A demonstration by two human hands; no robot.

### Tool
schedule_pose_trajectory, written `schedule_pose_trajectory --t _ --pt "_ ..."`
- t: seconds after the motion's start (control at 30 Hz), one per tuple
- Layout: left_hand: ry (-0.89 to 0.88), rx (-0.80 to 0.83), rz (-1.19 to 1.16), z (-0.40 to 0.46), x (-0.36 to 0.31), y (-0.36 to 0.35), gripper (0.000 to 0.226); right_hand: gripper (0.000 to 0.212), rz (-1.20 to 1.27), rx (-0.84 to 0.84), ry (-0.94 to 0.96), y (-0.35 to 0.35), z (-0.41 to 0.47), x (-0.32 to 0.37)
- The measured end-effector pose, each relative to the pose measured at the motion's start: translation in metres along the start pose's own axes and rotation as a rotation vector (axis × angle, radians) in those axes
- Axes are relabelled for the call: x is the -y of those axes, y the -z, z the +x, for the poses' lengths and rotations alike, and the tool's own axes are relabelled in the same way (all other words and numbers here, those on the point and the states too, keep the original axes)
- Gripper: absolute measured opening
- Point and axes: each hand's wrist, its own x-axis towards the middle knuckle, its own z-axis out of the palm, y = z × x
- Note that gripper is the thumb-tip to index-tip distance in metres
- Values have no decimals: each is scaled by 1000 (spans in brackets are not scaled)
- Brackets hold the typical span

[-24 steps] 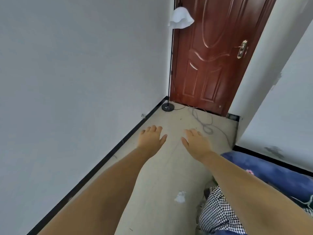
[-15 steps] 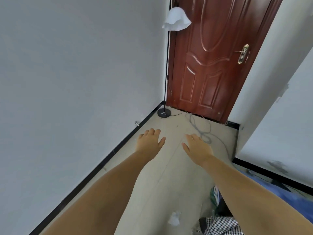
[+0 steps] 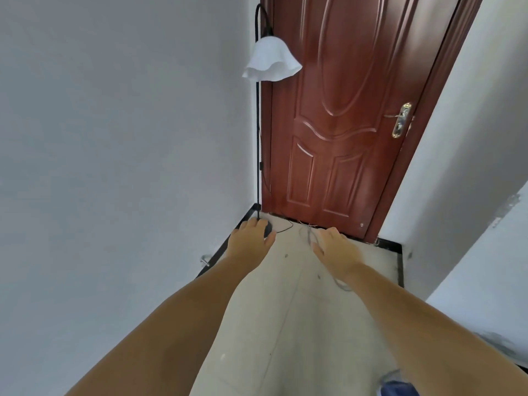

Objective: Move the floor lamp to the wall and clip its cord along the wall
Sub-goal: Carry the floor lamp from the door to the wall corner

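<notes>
The floor lamp (image 3: 258, 144) has a thin black pole, a white frilled shade (image 3: 271, 61) and a round black base (image 3: 268, 229). It stands in the corner where the left wall meets the door. A thin black cord (image 3: 284, 228) runs from the base across the floor. My left hand (image 3: 251, 238) is stretched forward, fingers apart, and partly hides the base. My right hand (image 3: 334, 250) is also held out flat and empty, over a grey cable (image 3: 310, 238) lying on the floor.
A dark red door (image 3: 343, 124) with a brass handle (image 3: 400, 121) closes the far end. White walls with black skirting (image 3: 217, 254) bound a narrow pale floor. A small metal fitting (image 3: 204, 260) sticks out of the left wall low down. Something blue (image 3: 395, 388) lies bottom right.
The view has come closer to the corner and tilted up. Both hands now reach nearer the lamp's base, and the left hand overlaps it. The checked cloth and blue bedding have left the view.
</notes>
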Motion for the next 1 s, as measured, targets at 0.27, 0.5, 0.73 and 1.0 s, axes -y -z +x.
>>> schedule_pose_trajectory --t 0.27,0.5,0.73,1.0 --pt "-53 24 1 171 0 -69 38 41 -55 53 -9 -7 175 -69" --pt "115 21 -37 350 -12 -133 38 41 -68 119 83 -7 360 -150" --pt "190 86 -39 479 -7 -193 42 42 -22 199 104 -26 508 -200" --pt "333 170 -31 620 56 -255 41 47 70 236 45 -83 679 -229"
